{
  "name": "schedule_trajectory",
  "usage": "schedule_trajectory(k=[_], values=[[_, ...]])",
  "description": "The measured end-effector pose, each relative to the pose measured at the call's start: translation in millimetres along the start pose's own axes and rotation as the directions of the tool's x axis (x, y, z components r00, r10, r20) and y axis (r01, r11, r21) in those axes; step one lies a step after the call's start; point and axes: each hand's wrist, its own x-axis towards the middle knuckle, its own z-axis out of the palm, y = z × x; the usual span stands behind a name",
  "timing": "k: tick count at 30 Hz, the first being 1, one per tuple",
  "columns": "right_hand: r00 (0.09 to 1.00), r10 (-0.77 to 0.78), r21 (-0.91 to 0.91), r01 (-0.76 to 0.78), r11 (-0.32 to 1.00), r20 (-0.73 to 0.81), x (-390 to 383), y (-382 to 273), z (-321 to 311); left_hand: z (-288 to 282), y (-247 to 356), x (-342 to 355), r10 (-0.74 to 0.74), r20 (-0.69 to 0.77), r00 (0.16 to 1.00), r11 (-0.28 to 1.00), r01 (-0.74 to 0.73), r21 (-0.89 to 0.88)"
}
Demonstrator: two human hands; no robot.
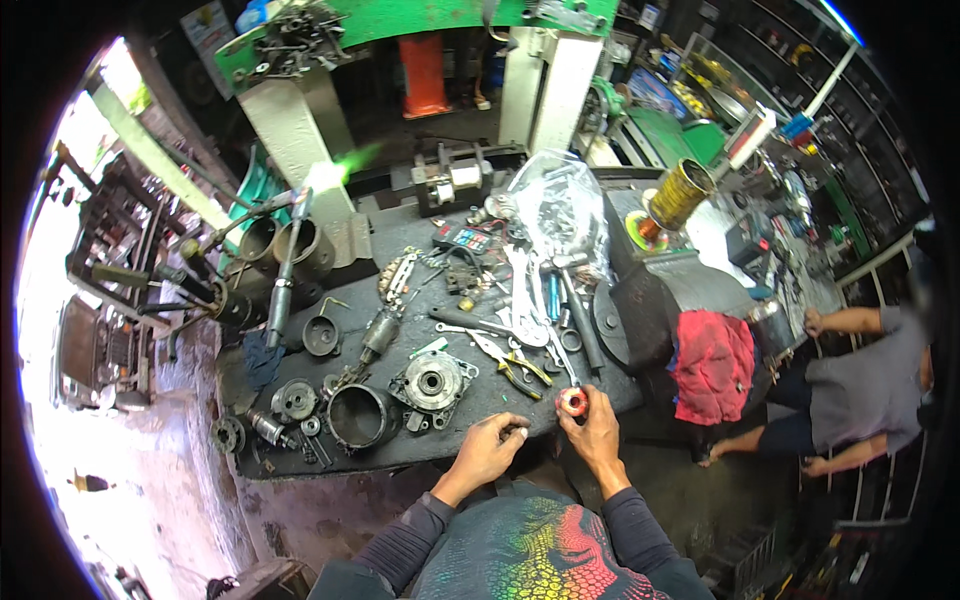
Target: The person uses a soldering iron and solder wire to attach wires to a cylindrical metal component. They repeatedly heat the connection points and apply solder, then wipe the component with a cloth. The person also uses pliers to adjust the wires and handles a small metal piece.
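Taking the yellow-handled pliers (508, 364) as the landmark, the small red ring-shaped part (573, 402) lies to their right and nearer the person, at the front edge of the dark workbench (475, 405). The right hand (597, 435) has it, fingers narrowed around its right side and lower rim; the part sits at the fingertips, just left of the palm. It is round, so no long axis stands out, but its dark opening faces up toward the camera. A slim silver tool (568, 363), right of the pliers, points down at it; whether they touch I cannot tell. The left hand (487, 450), on the person's side of the pliers, is the farther one, apart from the part, fingers loosely curled; whether they hold anything is hidden
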Motion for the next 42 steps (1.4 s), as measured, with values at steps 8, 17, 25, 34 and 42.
schedule_trajectory(k=[8, 17, 25, 34, 42], values=[[0.909, -0.416, 0.054, 0.415, 0.908, 0.019, 20, -31, -2, -13, -9, -46, -0.176, -0.274, 0.946, 0.984, 0.168, -0.053], [0.805, -0.469, -0.524, 0.592, 0.612, 0.363, 74, -52, 64, -44, -19, -90, -0.241, -0.452, 0.859, 0.97, 0.222, -0.096], [0.867, 0.028, 0.49, -0.308, 0.815, 0.498, 77, -64, 42, -71, -3, -80, -0.114, -0.391, 0.913, 0.993, 0.11, -0.031], [0.942, -0.318, 0.052, 0.314, 0.948, 0.111, 37, -53, 58, -82, 6, -60, 0.048, -0.286, 0.957, 0.994, -0.017, 0.11], [0.926, -0.3, -0.275, 0.357, 0.893, 0.229, 44, -122, 58, -100, -3, -87, -0.033, -0.27, 0.962, 0.997, 0.051, 0.061]])
